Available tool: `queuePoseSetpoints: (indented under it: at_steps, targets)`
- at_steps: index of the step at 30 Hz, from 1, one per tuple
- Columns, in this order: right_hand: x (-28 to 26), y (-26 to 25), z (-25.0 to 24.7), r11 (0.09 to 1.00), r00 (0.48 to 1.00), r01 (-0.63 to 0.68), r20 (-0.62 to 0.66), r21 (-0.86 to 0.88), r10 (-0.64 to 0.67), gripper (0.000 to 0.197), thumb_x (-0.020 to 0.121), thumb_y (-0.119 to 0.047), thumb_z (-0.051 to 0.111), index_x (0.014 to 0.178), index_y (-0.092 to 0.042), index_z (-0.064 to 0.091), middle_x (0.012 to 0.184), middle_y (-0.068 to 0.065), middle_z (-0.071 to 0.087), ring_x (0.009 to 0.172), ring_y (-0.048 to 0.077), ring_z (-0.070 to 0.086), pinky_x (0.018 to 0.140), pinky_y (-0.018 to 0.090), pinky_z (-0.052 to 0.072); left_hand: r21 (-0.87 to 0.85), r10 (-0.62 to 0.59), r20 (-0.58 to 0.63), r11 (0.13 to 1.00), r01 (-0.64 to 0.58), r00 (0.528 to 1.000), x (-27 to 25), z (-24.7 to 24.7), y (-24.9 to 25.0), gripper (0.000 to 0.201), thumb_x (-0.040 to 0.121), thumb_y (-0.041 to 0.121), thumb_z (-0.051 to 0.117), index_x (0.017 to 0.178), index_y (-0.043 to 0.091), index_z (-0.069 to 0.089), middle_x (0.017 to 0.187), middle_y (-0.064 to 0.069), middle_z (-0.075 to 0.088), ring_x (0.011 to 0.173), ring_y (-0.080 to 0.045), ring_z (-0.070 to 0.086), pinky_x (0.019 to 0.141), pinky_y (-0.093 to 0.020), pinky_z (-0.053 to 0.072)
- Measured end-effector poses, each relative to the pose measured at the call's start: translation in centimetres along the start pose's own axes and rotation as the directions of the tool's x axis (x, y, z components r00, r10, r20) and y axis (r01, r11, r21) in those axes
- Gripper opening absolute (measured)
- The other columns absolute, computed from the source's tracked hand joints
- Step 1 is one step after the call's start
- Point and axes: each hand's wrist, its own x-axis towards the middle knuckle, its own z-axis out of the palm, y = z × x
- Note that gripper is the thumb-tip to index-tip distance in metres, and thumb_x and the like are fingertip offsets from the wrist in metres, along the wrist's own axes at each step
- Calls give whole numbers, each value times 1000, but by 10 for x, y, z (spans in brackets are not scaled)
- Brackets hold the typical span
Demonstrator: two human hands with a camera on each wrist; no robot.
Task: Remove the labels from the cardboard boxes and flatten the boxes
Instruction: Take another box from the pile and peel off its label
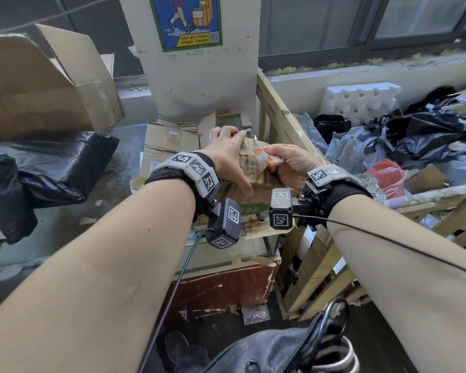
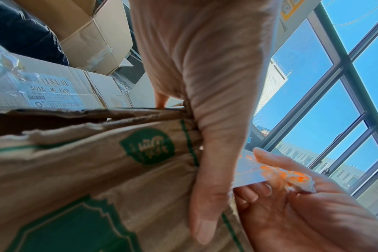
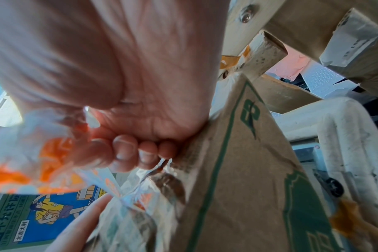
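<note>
A worn brown cardboard box (image 1: 249, 173) with green print stands on a low cabinet in front of me. My left hand (image 1: 234, 160) grips its top edge, fingers over the far side and thumb lying down the near face (image 2: 205, 221). My right hand (image 1: 280, 165) pinches a crumpled white-and-orange label strip (image 1: 268, 157), one end still stuck to the box. In the left wrist view the strip (image 2: 276, 172) runs from behind my thumb to the right fingers (image 2: 276, 163). The right wrist view shows curled fingers (image 3: 129, 153) round the strip (image 3: 48, 153) beside the box (image 3: 237, 187).
Flattened cardboard (image 1: 170, 141) lies behind the box; one sheet carries a barcode label (image 2: 50, 92). A large open box (image 1: 51, 84) and black bags (image 1: 38, 173) sit at the left. At the right, a wooden crate frame (image 1: 277, 111) holds plastic bags (image 1: 428, 130) and white foam (image 1: 358, 100).
</note>
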Motion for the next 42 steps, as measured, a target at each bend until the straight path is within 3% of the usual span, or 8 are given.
queuePoseSetpoints:
  at_steps: [10, 13, 16, 21, 27, 31, 34, 42]
  targets:
    - [-9, 0, 2, 993, 999, -18, 48, 117, 12, 19, 97, -13, 39, 101, -3, 54, 51, 1, 56, 44, 10, 53, 62, 32, 50, -8, 2, -10, 1000, -2, 1000, -2, 0, 1, 138, 47, 56, 89, 153, 18, 9, 147, -1, 16, 138, -23, 6, 118, -41, 17]
    - [-9, 1, 1, 971, 998, -1, 68, 238, -15, 26, 98, -12, 34, 91, -3, 57, 58, 5, 55, 41, 9, 48, 49, 21, 51, -15, -2, -5, 1000, 2, 1000, -3, 1, -3, 139, 48, 56, 89, 154, 18, 7, 149, -1, 14, 139, -24, 5, 118, -40, 13]
    - [-7, 3, 0, 977, 996, 13, 89, 212, -33, 30, 93, -14, 40, 85, -4, 67, 74, 10, 51, 60, 15, 49, 63, 26, 55, -22, -9, -6, 1000, 9, 1000, -3, 1, -5, 139, 48, 56, 89, 154, 18, 6, 150, -1, 13, 140, -24, 5, 118, -39, 11]
    - [-13, 0, 2, 957, 993, 58, 86, 284, -86, 29, 98, -9, 29, 80, -5, 51, 50, 0, 57, 41, 8, 53, 50, 22, 48, -30, -14, 1, 999, 14, 1000, -4, -1, -4, 138, 50, 54, 89, 154, 19, 6, 150, -1, 12, 140, -24, 5, 118, -40, 11]
    - [-9, 3, 0, 931, 995, 72, 41, 357, -93, 23, 97, -7, 31, 81, -6, 48, 52, 1, 57, 42, 9, 54, 44, 17, 47, -41, -17, -1, 999, 17, 1000, -4, 0, -3, 139, 49, 53, 90, 154, 19, 6, 150, -1, 12, 140, -24, 4, 118, -40, 13]
    - [-6, 6, -4, 925, 995, 88, 8, 371, -97, 18, 95, -9, 38, 83, -7, 52, 64, 4, 63, 60, 13, 61, 61, 27, 50, -49, -17, -10, 999, 16, 1000, -3, 2, -3, 139, 48, 54, 90, 154, 19, 6, 150, 0, 12, 140, -24, 4, 117, -41, 13]
    - [-6, 6, -1, 921, 995, 97, -7, 378, -101, 21, 94, -6, 35, 79, -6, 49, 55, 2, 57, 47, 10, 54, 50, 21, 48, -54, -2, -13, 999, 1, 1000, -3, 2, -4, 137, 48, 54, 90, 154, 25, 6, 149, 0, 12, 139, -24, 4, 117, -41, 13]
    - [6, 11, -11, 956, 992, 121, -70, 267, -106, 11, 85, -5, 46, 75, -7, 50, 50, -2, 38, 43, 8, 33, 51, 21, 30, -74, 33, -18, 997, -35, 999, -3, 5, -3, 100, 46, 50, 90, 132, 49, 39, 142, 0, 13, 134, -30, 8, 116, -49, 20]
